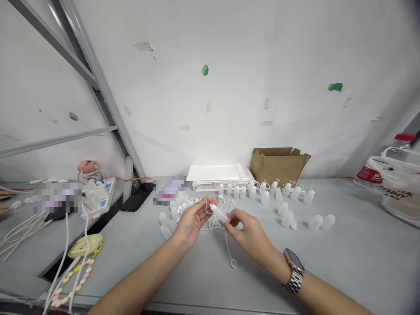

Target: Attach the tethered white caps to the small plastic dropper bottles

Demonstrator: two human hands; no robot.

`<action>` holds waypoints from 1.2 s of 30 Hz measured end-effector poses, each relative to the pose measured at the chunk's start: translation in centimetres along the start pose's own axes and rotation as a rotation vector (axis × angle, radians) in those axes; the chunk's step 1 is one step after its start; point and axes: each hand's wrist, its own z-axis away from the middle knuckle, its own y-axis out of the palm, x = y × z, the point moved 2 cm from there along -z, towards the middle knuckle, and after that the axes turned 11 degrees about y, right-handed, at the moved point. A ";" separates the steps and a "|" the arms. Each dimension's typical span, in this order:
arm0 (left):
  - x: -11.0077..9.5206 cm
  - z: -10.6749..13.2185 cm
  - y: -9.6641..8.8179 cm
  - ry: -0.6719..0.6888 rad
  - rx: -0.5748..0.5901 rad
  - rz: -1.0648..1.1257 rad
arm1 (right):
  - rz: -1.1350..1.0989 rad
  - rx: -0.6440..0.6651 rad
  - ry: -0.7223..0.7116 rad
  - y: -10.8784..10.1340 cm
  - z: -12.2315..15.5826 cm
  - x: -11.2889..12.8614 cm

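Observation:
My left hand point(192, 221) and my right hand point(247, 229) meet over the grey table point(344, 262), both pinched on one small white plastic bottle point(220, 213) held sideways between them. A thin white cord loop point(231, 258) hangs from it down to the table. Several more small white bottles point(285, 205) stand or lie behind and to the right of my hands, and others point(170, 216) lie at the left. A metal watch point(294, 271) is on my right wrist.
A brown cardboard box point(277, 164) and a stack of white sheets point(218, 175) stand at the wall. A white plastic bag point(398, 188) and a red-capped bottle point(390, 157) are at the right. Power strips point(98, 197) and cables point(62, 258) lie on the left.

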 end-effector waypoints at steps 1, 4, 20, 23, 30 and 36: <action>0.1 0.0 0.0 0.030 0.000 -0.016 | -0.022 0.008 0.030 0.1 0.0 0.0; 0.3 0.2 0.1 0.119 -0.018 -0.027 | -0.113 0.030 0.134 0.6 0.2 0.2; 1.5 0.4 0.7 0.108 -0.092 0.115 | -0.347 0.094 0.289 2.3 0.4 0.1; 1.0 0.4 0.7 0.101 -0.066 0.154 | -0.321 0.067 0.235 2.0 0.2 0.1; 0.1 0.0 0.5 0.108 -0.034 0.112 | -0.227 0.021 0.150 1.6 0.2 0.0; 0.3 -0.3 0.1 0.152 0.022 -0.013 | -0.144 0.011 0.118 1.7 0.3 -0.2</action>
